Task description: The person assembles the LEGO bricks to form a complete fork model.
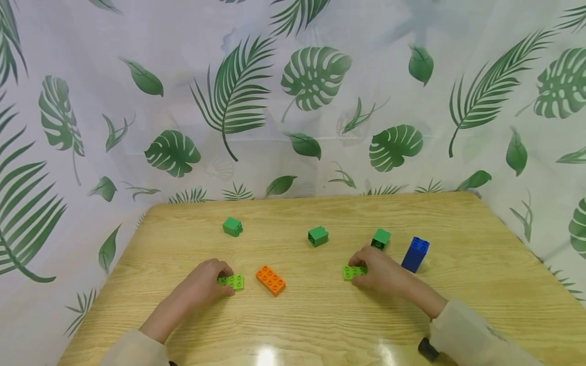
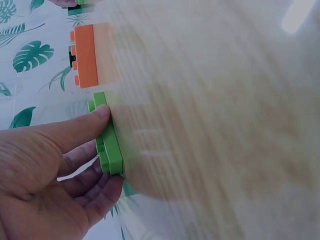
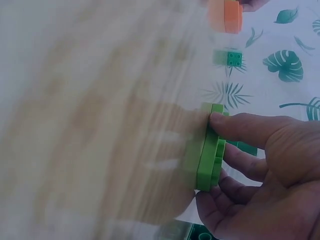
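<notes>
On the left of the table my left hand (image 1: 207, 283) pinches a light green brick (image 1: 236, 282) between thumb and fingers. The left wrist view shows that flat brick (image 2: 111, 145) low against the tabletop. My right hand (image 1: 376, 271) grips a second light green brick (image 1: 349, 273) by its sides, and its thumb lies along the brick (image 3: 207, 155) in the right wrist view. Between the hands, closer to the left one, lies an orange brick (image 1: 271, 280) with its studs up. Part of each light green brick is hidden by the fingers.
Three dark green bricks lie farther back: one at the left (image 1: 232, 226), one in the middle (image 1: 318, 236), one just behind my right hand (image 1: 380, 239). A tall blue brick (image 1: 415, 254) stands right of that hand. The wooden table (image 1: 311, 325) ends at a leaf-patterned cloth (image 1: 329, 168).
</notes>
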Tool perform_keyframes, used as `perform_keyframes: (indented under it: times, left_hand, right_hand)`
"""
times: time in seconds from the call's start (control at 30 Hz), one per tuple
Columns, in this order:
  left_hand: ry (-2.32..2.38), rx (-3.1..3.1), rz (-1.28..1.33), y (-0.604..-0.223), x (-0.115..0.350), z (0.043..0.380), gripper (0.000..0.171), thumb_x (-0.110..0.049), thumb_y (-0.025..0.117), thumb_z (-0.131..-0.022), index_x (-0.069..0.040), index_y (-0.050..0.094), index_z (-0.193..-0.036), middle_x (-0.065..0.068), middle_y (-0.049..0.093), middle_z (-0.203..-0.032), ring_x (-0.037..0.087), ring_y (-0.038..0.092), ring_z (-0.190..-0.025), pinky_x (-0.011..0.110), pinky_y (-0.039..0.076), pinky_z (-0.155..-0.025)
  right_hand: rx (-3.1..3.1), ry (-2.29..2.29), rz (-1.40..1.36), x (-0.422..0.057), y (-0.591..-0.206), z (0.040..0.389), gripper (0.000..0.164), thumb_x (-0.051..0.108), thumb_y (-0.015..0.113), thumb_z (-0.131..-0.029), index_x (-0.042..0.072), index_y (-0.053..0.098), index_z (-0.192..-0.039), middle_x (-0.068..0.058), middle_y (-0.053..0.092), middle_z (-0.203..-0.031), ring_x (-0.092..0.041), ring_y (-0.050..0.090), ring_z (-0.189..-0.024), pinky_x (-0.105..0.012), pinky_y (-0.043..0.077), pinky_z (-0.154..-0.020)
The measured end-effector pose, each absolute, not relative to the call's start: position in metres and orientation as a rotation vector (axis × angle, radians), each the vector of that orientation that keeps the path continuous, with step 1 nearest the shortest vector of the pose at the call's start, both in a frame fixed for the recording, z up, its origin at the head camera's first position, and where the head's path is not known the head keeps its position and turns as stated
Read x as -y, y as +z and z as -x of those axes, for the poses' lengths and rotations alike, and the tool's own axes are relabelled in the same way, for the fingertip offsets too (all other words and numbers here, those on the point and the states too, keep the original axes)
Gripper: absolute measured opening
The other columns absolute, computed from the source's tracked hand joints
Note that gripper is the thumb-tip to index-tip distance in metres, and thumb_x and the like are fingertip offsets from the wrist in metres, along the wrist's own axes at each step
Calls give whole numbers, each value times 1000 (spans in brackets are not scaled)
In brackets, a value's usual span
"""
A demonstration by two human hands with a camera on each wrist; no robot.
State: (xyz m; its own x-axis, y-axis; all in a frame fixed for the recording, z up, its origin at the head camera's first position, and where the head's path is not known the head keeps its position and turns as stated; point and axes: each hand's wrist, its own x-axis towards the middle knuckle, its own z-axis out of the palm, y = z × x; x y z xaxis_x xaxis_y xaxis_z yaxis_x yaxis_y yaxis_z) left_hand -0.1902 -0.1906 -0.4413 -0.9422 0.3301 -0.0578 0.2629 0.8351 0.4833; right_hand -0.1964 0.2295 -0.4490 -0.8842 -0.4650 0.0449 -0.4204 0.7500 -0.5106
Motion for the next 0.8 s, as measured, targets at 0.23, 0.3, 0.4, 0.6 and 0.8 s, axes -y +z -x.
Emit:
perform_keyframes:
  times: [0.23, 0.3, 0.4, 0.6, 0.8]
  left_hand:
    - [755, -2861, -470, -445, 192, 183, 30, -14, 90, -80, -4, 76, -105, 0, 65, -95, 17, 62, -93, 43, 54, -91]
    - [754, -2852, -469, -443, 191, 179, 30, -14, 90, -80, -4, 76, -104, 0, 65, -95, 18, 62, -93, 44, 54, -91]
    - [760, -2833, -495, -440, 189, 175, 30, -13, 91, -79, -5, 76, -103, 0, 66, -95, 17, 62, -92, 44, 54, -90]
    - [764, -2779, -558, -438, 184, 165, 31, -14, 92, -77, -5, 76, -102, -1, 65, -95, 15, 60, -90, 42, 54, -86]
    - [768, -2734, -642, -439, 177, 155, 32, -15, 92, -78, -3, 75, -103, 0, 65, -95, 16, 60, -89, 42, 55, -83]
  right_hand:
    - [-2855, -765, 685, -228, -445, 183, 33, 12, 86, -84, -1, 74, -112, -4, 64, -104, -19, 59, -97, -41, 54, -85]
    - [-2854, -763, 690, -228, -444, 179, 33, 12, 87, -83, -1, 75, -111, -4, 65, -104, -20, 60, -98, -41, 54, -86]
    - [-2846, -759, 725, -227, -445, 174, 33, 12, 88, -82, 0, 74, -109, -3, 67, -103, -21, 62, -98, -40, 55, -85]
    - [-2808, -774, 761, -226, -446, 164, 33, 14, 88, -81, 3, 74, -108, 1, 65, -102, -19, 62, -96, -36, 55, -83]
    - [-2762, -791, 769, -221, -444, 154, 33, 15, 87, -83, 4, 74, -111, 1, 64, -105, -21, 62, -98, -39, 54, -85]
